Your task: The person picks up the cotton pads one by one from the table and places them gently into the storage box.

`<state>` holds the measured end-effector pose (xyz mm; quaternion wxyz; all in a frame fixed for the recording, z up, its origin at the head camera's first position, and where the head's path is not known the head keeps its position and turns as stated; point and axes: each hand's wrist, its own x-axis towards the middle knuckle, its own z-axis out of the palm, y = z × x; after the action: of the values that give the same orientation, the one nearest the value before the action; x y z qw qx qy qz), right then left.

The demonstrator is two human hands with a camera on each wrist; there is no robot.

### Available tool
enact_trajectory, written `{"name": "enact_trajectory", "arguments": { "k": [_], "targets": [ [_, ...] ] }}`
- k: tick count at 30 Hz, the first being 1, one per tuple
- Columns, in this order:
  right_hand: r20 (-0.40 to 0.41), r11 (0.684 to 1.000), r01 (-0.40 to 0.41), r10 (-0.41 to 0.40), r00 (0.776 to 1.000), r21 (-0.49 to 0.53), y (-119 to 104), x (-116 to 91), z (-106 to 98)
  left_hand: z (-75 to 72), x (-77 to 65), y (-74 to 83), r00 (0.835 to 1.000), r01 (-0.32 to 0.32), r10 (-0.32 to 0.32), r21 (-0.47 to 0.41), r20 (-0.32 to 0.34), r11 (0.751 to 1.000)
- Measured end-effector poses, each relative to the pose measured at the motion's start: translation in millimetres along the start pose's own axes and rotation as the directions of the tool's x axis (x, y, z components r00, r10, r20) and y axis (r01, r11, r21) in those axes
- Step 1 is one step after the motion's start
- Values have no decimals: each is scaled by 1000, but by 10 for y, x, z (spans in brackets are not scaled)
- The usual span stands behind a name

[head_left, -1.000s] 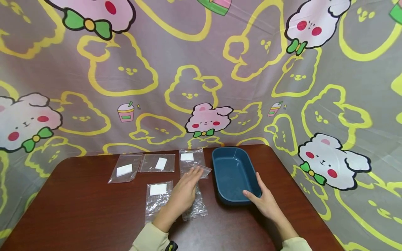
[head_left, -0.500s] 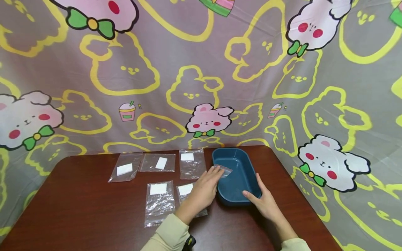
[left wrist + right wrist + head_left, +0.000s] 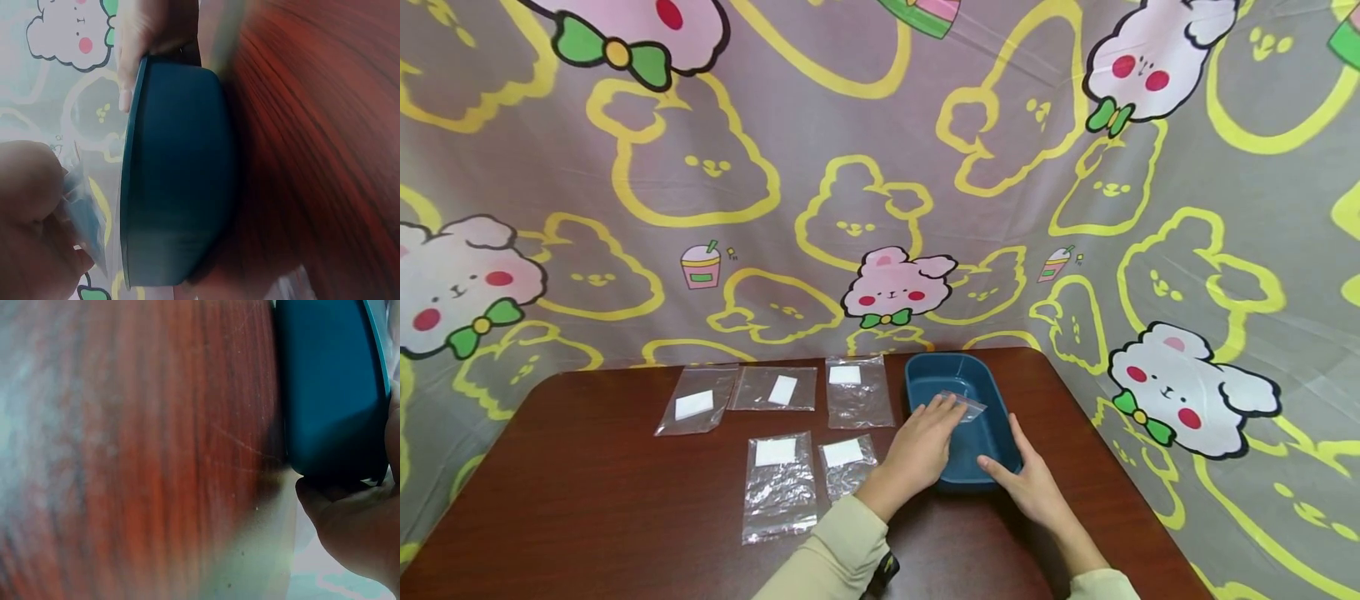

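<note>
A small clear zip bag [image 3: 972, 408] is pinched in my left hand [image 3: 920, 450], above the inside of a dark blue plastic tub [image 3: 973, 458]. In the left wrist view the zip bag [image 3: 87, 215] sticks out past the thumb and fingers, beside the tub's rim [image 3: 128, 187]; its contents cannot be made out. My right hand [image 3: 1032, 483] grips the near right corner of the tub, thumb over the near rim and fingers along the right side. The right wrist view shows that hand [image 3: 359, 528] against the tub's outer wall [image 3: 334, 381].
Several clear bags with white labels lie flat left of the tub: a back row with one bag [image 3: 861, 404] closest to it, and a front row with a bag [image 3: 779, 492] and another partly behind my left arm. A patterned cloth [image 3: 760, 250] hangs behind the table [image 3: 610, 483].
My left hand has moved right with the zip bag, from over the table bags to above the tub. The right hand keeps its grip on the tub, which stays in place.
</note>
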<state>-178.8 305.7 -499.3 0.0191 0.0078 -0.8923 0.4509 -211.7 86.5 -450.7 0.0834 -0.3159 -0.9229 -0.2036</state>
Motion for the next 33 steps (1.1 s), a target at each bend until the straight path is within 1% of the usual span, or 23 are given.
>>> {"name": "enact_trajectory", "arguments": {
  "k": [6,10,17,26,33],
  "targets": [
    [-2,1000,3,-3,1000,0,1,-8,2,51,91,82,1000,3,-4,35,24,999],
    [5,1000,8,-8,1000,3,2,-8,3,71,125,115,999,8,-9,42,39,999],
    [16,1000,-3,3,1000,-9,-3,6,-12,83,145,131,999,10,-12,49,43,999],
    [17,1000,-5,5,1000,-9,-26,-6,-20,99,172,143,999,-6,3,53,45,999],
    [24,1000,-16,17,1000,-15,-29,-6,-16,120,166,159,999,2,-5,55,46,998]
  ]
}}
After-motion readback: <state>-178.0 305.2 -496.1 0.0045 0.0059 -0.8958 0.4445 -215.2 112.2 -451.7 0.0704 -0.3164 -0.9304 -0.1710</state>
